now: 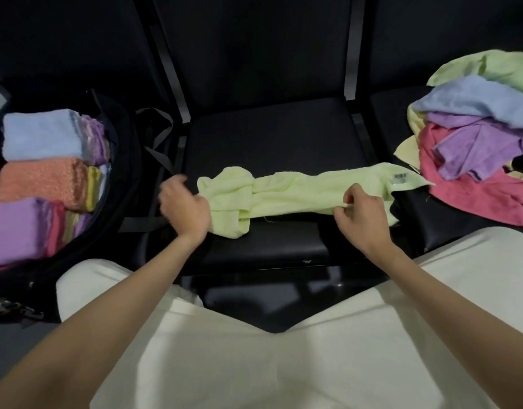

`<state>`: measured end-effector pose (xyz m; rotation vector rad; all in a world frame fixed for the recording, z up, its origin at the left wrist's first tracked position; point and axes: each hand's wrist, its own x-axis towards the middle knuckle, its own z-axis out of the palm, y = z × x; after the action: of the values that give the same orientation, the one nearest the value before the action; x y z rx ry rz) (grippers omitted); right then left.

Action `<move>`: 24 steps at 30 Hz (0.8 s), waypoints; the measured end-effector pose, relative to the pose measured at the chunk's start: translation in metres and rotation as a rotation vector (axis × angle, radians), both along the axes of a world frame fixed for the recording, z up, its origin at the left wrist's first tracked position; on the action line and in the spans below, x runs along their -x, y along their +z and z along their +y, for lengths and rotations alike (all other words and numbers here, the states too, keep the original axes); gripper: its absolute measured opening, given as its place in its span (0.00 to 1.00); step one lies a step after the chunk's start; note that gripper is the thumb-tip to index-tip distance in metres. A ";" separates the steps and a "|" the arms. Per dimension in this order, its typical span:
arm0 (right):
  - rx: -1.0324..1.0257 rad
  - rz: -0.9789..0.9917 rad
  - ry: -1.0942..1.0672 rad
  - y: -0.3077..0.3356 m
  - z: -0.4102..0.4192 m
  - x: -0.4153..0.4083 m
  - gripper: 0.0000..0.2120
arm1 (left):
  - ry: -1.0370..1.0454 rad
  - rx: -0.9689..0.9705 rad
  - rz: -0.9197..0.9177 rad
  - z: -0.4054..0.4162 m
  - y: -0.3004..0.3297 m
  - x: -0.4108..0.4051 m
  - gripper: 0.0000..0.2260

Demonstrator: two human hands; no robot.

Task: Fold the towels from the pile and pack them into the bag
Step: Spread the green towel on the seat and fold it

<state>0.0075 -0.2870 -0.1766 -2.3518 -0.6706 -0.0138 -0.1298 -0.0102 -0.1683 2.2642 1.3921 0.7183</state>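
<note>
Pale green towel [298,196] lies bunched across the black seat [272,137], centre frame. Your right hand [362,215] pinches its near edge; your left hand [185,209] grips the crumpled end at 9 o'clock. Spread it flat before folding. Left fingertips are hidden; the bag [127,160] is cut off at 9 o'clock.
</note>
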 end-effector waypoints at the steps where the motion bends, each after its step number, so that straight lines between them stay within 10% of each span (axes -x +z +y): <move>1: -0.055 0.041 -0.032 0.002 -0.001 0.002 0.07 | -0.289 -0.136 0.005 -0.007 0.000 0.000 0.18; 6: -0.308 0.118 -0.179 0.019 -0.003 0.007 0.07 | -1.193 -0.323 0.353 -0.022 -0.011 -0.019 0.20; 15: -0.430 0.159 -0.326 0.030 0.000 0.001 0.13 | -1.166 -0.606 0.686 -0.020 0.010 -0.056 0.07; 24: -0.296 0.137 -0.188 0.020 -0.004 -0.002 0.06 | -0.177 0.639 -0.489 0.000 0.074 -0.106 0.14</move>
<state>0.0095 -0.2913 -0.1563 -2.0991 -0.3527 -0.0331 -0.0240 -0.0101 -0.0941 1.5537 0.9841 0.6008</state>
